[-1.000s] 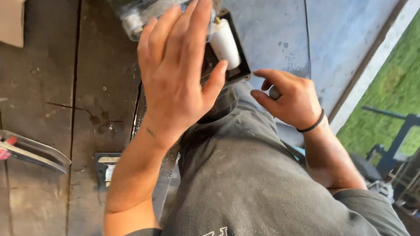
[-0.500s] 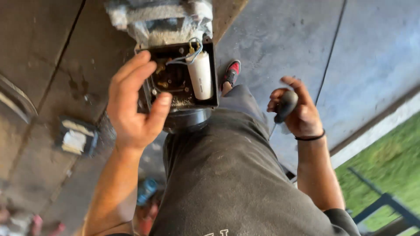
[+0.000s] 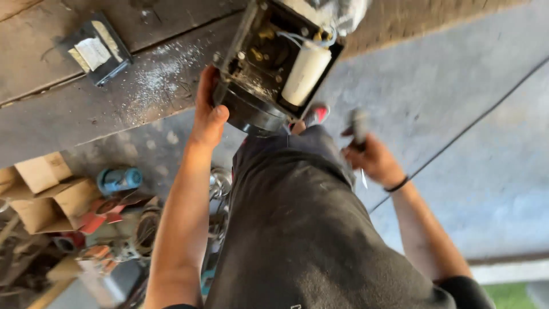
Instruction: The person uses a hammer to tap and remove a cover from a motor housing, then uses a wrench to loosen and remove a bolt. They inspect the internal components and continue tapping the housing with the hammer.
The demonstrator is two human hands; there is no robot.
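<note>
Head camera: my left hand (image 3: pixel 207 117) grips the open black motor box (image 3: pixel 274 63) at the desk (image 3: pixel 86 109) edge, right hand (image 3: pixel 370 159) clutching a blurred dark-handled tool (image 3: pixel 359 127); a slip could tear its wires.

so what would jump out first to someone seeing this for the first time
Most likely the open black box at the top centre, with a white cylinder and wires inside, at the edge of the worn wooden bench. The left hand grips its lower left side, while the right hand, blurred, holds a dark-handled tool just right of it.
</note>
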